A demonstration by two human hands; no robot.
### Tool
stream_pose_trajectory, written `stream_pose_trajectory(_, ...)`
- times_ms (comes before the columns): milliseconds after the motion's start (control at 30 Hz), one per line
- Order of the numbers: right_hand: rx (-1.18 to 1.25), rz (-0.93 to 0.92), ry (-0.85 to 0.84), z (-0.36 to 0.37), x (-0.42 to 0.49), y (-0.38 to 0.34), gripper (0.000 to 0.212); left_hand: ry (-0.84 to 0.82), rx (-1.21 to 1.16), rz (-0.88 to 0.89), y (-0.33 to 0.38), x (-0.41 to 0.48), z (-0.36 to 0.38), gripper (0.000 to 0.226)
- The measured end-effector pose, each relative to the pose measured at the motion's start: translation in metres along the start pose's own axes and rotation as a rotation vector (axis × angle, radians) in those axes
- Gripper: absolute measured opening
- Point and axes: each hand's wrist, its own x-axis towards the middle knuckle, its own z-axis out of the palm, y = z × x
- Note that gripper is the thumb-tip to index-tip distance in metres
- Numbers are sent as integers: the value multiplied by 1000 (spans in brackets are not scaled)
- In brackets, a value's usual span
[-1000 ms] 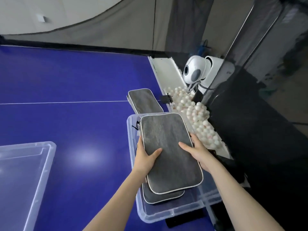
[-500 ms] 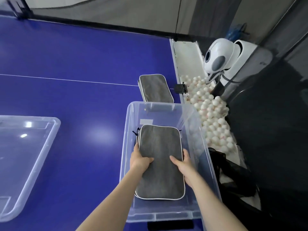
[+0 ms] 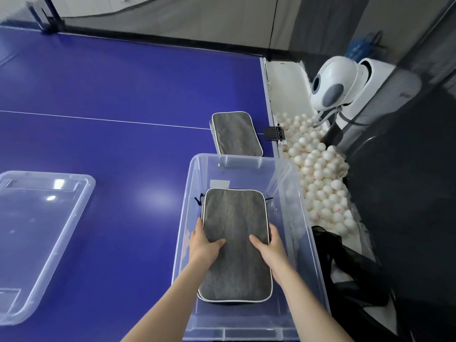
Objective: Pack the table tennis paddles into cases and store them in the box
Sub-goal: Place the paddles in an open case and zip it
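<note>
Inside the clear box (image 3: 246,158), at the tabletop's (image 3: 123,95) near right edge, lies a grey case (image 3: 237,253). The left hand (image 3: 204,245) and right hand (image 3: 270,245) grip its long sides, thumbs flat on top and fingers (image 3: 199,224) wrapped over the edges. A clear lid (image 3: 37,230) sits well to the left. Just beyond the box lies a second case (image 3: 235,134), and white balls (image 3: 320,174) are heaped to the right.
</note>
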Motion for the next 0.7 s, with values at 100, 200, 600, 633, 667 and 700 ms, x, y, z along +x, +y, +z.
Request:
stream_pose_trajectory(100, -29, -16, 17, 1, 0, 3, 52, -12, 25, 11, -2, 0, 0, 89)
stream_pose_trajectory(200, -99, -28, 39, 0, 0, 4, 53, -19, 59, 13, -1, -2, 2, 90)
stream_pose_trajectory(600, -395, -244, 135, -7, -3, -32, 74, 55, 311, 347, 29, -24, -6, 85)
stream_pose_trajectory(633, -402, -283, 128, -7, -3, -41, 72, 64, 336, 383, 38, -25, -9, 80)
stream_pose_trajectory(667, -406, -317, 114, -7, -2, -51, 71, 74, 350, 413, 47, -27, -14, 74)
stream_pose_trajectory(700, -411, -343, 96, -7, -1, -62, 71, 81, 346, 437, 57, -28, -20, 67)
